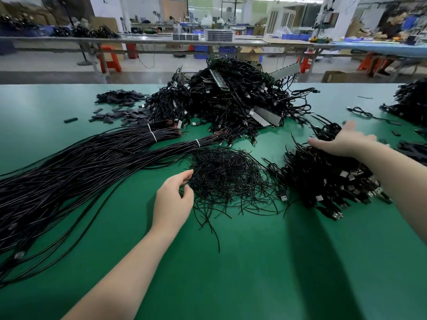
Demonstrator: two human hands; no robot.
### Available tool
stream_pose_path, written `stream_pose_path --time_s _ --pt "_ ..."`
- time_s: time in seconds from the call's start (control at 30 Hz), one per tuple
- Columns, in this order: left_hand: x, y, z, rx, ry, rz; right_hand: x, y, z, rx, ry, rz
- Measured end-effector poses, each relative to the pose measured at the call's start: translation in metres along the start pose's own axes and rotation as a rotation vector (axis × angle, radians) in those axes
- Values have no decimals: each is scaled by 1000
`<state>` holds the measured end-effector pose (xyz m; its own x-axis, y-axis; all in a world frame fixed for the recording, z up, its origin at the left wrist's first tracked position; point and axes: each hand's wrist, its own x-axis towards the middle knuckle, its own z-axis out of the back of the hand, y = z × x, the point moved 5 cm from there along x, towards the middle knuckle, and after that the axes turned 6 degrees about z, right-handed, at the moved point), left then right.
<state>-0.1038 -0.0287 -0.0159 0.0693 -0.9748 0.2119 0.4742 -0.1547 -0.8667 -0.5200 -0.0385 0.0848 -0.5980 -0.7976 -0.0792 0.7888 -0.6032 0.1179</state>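
Note:
A loose heap of thin black twist ties [227,176] lies in the middle of the green table [242,262]. My left hand [173,199] is at the heap's left edge, fingers loosely curled and touching the ties. To the right sits a pile of coiled black USB cables [328,181] with metal plugs showing. My right hand [344,140] rests on top of that pile, fingers spread and fairly straight. Whether either hand grips anything is not plain.
Long black cable bundles [80,172] tied with white bands fan across the left. A big heap of cables and circuit boards [233,100] stands behind. Small black sleeves [122,107] lie at back left. More cable piles [411,102] sit at far right. Other workbenches stand beyond.

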Motion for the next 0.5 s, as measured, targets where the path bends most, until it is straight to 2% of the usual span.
stream_pose_path --time_s 0.07,0.13,0.23,0.33,0.37,0.43,0.5 --pt "1 1 1 -9 -10 5 -6 3 9 6 21 -6" --pt "2 1 1 -20 -14 6 -16 9 16 18 -31 -14" --pt "2 0 0 -28 -16 -6 -40 28 25 59 -250 18" --pt "3 0 -1 -17 -23 -26 -83 67 24 175 -654 347" --pt "3 0 -1 -8 -27 -33 -102 84 17 256 -718 494" --pt "3 0 -2 11 -32 -53 -133 117 -12 329 -624 732" --pt "1 -3 -1 22 -47 -75 -154 144 -54 301 -436 829"
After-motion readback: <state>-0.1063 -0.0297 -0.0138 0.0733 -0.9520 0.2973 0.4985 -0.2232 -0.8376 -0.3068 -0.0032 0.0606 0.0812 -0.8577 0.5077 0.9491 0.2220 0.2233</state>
